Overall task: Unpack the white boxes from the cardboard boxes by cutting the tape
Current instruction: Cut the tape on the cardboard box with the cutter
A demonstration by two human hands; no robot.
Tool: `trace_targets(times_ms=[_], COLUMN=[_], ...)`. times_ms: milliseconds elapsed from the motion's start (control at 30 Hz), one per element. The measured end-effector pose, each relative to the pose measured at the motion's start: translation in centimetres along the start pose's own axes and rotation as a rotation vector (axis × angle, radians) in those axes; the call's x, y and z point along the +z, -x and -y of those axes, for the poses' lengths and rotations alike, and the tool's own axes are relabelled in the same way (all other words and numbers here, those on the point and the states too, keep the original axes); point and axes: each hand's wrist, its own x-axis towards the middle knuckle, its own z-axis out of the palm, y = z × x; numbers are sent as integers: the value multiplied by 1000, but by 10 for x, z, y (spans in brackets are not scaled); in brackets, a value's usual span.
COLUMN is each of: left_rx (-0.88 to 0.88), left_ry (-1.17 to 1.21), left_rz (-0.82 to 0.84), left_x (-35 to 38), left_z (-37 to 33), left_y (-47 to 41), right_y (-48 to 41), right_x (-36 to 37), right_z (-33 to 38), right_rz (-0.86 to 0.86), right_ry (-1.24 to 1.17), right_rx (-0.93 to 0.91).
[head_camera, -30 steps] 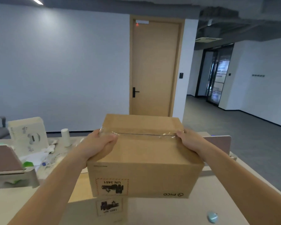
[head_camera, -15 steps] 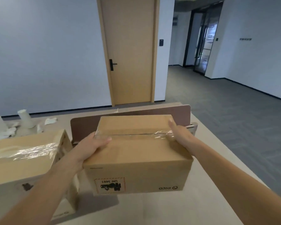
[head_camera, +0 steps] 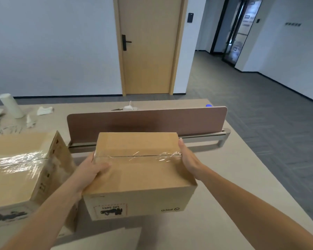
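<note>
Both hands, left hand (head_camera: 95,167) and right hand (head_camera: 189,159), are clamping the ends of the tape-sealed brown cardboard box (head_camera: 139,175) just above the beige desk (head_camera: 215,204); grip on slick clear tape (head_camera: 145,156) risking slippage, possibly knocking the neighbouring cardboard box (head_camera: 23,170).

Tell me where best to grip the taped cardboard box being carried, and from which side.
Probably by its two short ends, one hand per side, as now: the left hand and right hand clamp the cardboard box at its upper end edges. It looks too wide for one hand, and this leaves the tape seam clear.
</note>
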Motion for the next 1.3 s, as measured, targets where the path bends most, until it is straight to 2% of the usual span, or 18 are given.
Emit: trace_targets(times_ms=[200, 367, 600, 900, 1067, 1200, 1300], left_rx=[-29, -67, -82, -37, -27, 1, 19], left_ry=[26, 64, 78, 96, 29, -28, -87], left_rz=[-11, -27, -96, -42, -131, -137, -127], left_x=[-3, 12, 35, 63, 78, 78, 77], left_z=[33, 53, 76, 93, 91, 96, 98], left_y=[-28, -41, -54, -72, -82, -86, -91], right_y=[-65, -69, -76, -70, -73, -68, -53], right_x=[24, 34, 33, 11, -10, -43, -47], right_z=[-49, -51, -91, -108, -117, -161, -195], right_rz=[-16, -13, 13, -60, -104, -324, -219], right_ry=[8, 32, 3, -4, 43, 69, 117], right_rx=[69, 65, 44, 56, 158, 387, 605])
